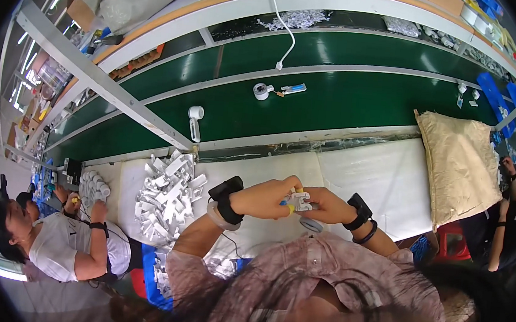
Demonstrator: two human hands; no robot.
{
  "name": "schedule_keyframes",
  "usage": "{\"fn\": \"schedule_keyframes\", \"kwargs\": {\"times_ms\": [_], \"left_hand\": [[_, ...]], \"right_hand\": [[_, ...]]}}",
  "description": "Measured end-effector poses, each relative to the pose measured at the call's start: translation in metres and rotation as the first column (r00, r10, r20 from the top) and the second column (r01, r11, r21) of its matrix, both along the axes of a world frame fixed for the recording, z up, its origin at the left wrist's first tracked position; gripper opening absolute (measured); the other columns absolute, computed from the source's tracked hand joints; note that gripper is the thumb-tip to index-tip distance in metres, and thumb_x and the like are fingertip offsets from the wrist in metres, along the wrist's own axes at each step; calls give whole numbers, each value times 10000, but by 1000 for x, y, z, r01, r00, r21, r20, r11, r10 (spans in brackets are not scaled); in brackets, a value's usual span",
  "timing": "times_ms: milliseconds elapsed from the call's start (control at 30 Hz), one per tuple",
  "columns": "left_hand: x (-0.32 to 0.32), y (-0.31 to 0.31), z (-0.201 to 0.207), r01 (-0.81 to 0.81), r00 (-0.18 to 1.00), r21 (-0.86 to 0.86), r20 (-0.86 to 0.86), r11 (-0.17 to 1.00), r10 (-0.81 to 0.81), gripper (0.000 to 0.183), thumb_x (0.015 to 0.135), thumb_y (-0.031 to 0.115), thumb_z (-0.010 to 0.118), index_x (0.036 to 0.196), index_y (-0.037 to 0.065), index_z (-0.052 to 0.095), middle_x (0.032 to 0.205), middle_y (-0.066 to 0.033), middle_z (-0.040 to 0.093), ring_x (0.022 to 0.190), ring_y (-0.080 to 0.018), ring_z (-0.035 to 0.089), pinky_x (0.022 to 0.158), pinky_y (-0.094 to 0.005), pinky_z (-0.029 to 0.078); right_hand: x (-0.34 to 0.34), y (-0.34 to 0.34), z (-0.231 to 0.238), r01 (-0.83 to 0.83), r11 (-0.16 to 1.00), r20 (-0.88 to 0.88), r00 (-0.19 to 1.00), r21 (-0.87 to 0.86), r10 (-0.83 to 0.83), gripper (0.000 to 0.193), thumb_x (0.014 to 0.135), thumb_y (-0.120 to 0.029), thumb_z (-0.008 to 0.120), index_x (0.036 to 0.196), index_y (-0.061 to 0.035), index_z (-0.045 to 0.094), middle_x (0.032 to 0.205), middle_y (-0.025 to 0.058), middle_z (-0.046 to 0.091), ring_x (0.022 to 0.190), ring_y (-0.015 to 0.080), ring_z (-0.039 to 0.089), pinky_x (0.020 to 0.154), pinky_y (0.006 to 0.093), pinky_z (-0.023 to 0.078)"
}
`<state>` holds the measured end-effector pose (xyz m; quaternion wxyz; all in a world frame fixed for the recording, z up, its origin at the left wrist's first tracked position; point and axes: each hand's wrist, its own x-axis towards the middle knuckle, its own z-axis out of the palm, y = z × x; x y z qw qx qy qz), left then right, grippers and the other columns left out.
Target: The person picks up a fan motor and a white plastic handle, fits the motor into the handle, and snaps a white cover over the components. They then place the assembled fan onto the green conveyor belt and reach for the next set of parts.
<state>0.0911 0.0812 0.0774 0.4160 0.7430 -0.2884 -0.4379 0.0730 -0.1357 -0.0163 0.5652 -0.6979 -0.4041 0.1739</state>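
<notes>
Beyond the heap of white parts (169, 196) runs the broad green belt (349, 101), and the pale table covering (367, 177) stretches out to the heap's right. The tan sack (462, 173) stands well off to the right of the heap, at the covering's far end. On the belt, just past the heap, lies a white round-headed device (195, 116).

Your left hand (267, 197) and right hand (328, 205) meet to the right of the heap, the left one nearer to it. Both have their fingers drawn in, pinching a small white part (299, 202) from opposite sides, with hardly any gap left. That part is raised in front of you, to the right of the heap; it seems to lie crosswise from hand to hand, though your fingers cover its ends. A grey ring (311, 224) shows just below your right hand; you cannot tell from here whether it joins the part.
</notes>
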Motion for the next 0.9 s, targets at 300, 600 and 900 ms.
{"fn": "schedule_keyframes", "kwargs": {"times_ms": [300, 600, 900], "left_hand": [[-37, 6, -13, -61, 854, 329, 507, 942, -121, 320, 761, 131, 554, 1037, 37, 422, 758, -178, 585, 724, -387, 581, 614, -457, 445], [-53, -12, -70, -621, 474, 204, 867, 757, 155, 256, 770, 106, 541, 986, 23, 433, 795, -172, 611, 684, -352, 623, 544, -437, 493], [-58, -6, -64, -788, 616, -406, -503, 463, 607, 339, 930, 181, 471, 1234, 56, 390, 812, -83, 543, 609, -145, 538, 485, -288, 490]], "right_hand": [[-1, -13, 35, 73, 990, 83, 995, -119, -63, 108, 833, -98, 573, 906, -20, 588, 800, 108, 555, 717, 268, 534, 641, 337, 430], [-13, -11, 16, -27, 987, -125, 992, -161, 7, 172, 859, -161, 618, 968, -28, 610, 868, 67, 634, 765, 121, 579, 675, 263, 457], [-21, -5, -6, 272, 961, -186, 948, 55, -258, 226, 880, -131, 620, 1082, -30, 612, 841, 44, 607, 733, 112, 575, 668, 241, 459]]}}
